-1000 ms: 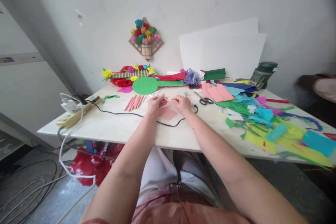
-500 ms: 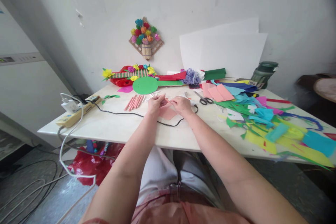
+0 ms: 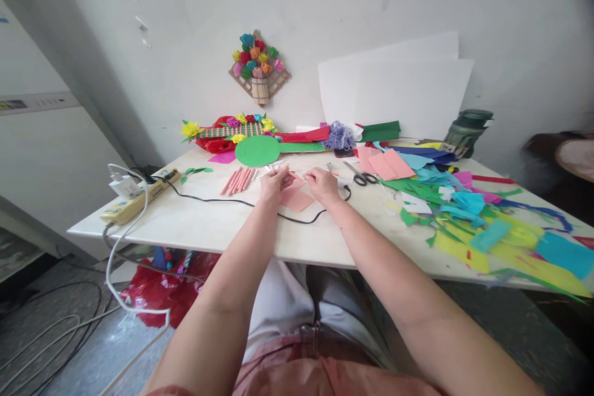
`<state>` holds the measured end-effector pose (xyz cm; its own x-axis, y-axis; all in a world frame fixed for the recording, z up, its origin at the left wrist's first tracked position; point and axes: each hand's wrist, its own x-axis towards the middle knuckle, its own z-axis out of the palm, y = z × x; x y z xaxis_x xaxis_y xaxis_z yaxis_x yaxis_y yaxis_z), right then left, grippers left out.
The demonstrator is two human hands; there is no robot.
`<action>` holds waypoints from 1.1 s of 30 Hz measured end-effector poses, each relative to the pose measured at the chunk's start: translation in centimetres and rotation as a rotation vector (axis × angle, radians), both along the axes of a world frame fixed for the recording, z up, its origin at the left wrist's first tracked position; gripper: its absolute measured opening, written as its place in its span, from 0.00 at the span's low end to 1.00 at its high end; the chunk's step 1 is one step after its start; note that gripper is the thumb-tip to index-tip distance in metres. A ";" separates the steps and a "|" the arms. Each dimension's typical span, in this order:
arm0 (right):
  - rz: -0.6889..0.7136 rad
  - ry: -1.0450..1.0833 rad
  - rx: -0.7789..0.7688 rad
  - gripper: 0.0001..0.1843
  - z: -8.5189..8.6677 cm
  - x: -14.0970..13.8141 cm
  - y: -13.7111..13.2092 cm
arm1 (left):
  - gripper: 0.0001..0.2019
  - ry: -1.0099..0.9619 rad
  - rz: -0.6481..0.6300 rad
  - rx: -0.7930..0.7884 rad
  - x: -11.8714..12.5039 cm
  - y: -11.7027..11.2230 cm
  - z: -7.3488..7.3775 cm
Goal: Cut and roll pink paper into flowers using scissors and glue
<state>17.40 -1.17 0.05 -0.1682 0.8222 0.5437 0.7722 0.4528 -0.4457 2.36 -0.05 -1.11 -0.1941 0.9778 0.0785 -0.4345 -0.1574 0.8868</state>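
My left hand (image 3: 275,185) and my right hand (image 3: 323,185) meet over the middle of the white table (image 3: 208,223). Both pinch the ends of a thin pink paper roll (image 3: 296,178) held between them, fingers closed on it. Flat pink paper pieces (image 3: 297,199) lie on the table just under the hands. A bunch of finished pink paper rolls (image 3: 239,180) lies to the left of my left hand. A black cable (image 3: 223,201) runs across the table under my wrists.
Scissors (image 3: 361,176) lie right of my hands. Several coloured paper scraps (image 3: 468,216) cover the table's right side. A green paper disc (image 3: 257,151), paper flowers (image 3: 232,127), white sheets (image 3: 399,96) and a green jar (image 3: 466,130) stand at the back. A power strip (image 3: 134,198) sits left.
Both hands stay together on the pink roll, with only small finger shifts. The view has barely moved.
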 end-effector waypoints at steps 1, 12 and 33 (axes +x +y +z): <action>0.004 0.072 -0.008 0.10 0.0 0.0 0.1 | 0.15 -0.010 -0.006 0.000 0.0 0.0 0.0; 0.391 1.184 -0.387 0.05 0.6 0.8 0.4 | 0.13 -0.051 -0.036 0.058 -0.4 0.5 -0.6; 0.311 1.055 -0.520 0.09 0.5 0.7 0.4 | 0.17 0.047 -0.172 0.110 -0.4 0.5 -0.7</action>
